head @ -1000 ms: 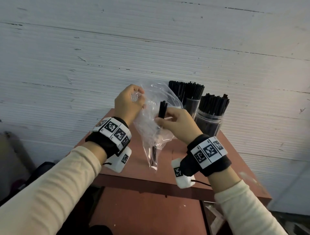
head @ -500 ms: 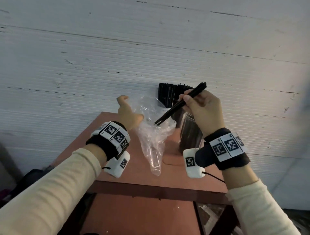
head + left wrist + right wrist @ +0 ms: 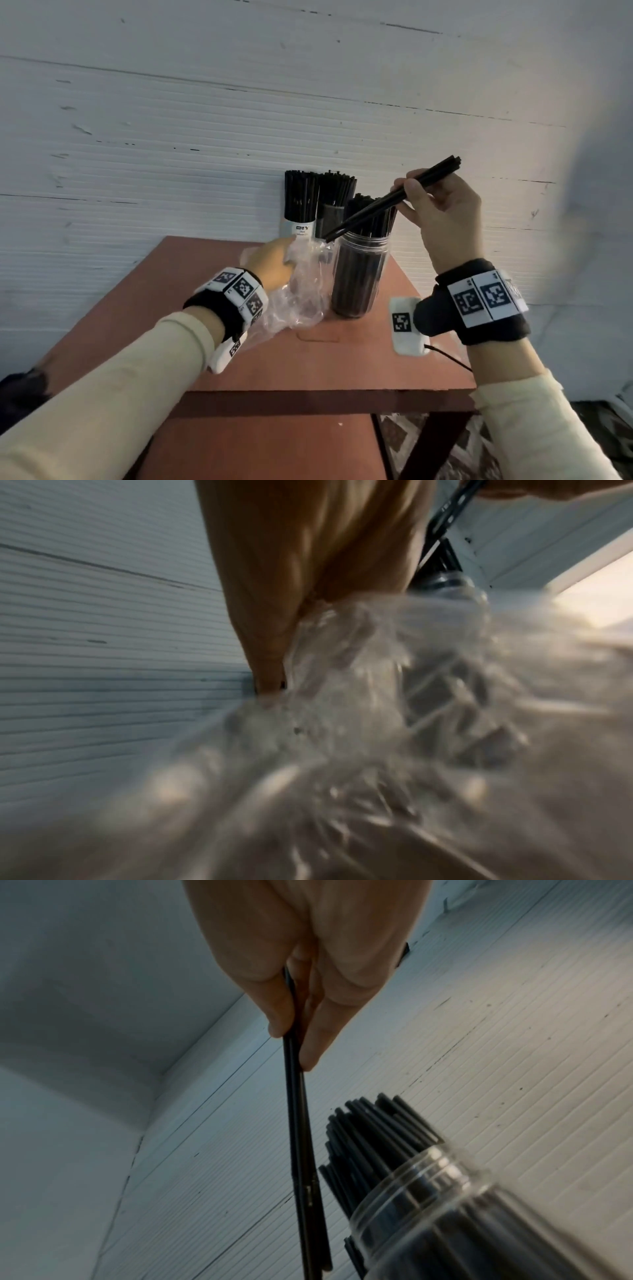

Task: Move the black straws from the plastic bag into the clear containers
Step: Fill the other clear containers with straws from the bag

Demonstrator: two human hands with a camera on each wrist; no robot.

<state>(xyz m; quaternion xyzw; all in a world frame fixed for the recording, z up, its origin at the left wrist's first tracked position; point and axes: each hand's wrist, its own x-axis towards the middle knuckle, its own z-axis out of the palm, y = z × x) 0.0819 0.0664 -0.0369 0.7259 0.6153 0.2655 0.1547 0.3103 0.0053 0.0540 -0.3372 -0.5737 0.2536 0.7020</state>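
beside the full containers (image 3: 359,274), right hand (image 3: 442,212) pinches straws (image 3: 394,200).

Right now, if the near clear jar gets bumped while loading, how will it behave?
The near clear jar is tall, narrow and packed with straws rising above its rim, so probably top-heavy and apt to tip. Smooth clear wall on a bare table: it may slide first.

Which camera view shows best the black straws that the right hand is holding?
The head view: the held straws show end to end, tilted, pinched by the right hand above the clear container. The right wrist view shows only the part below the fingers. The left wrist view shows a short blurred piece.
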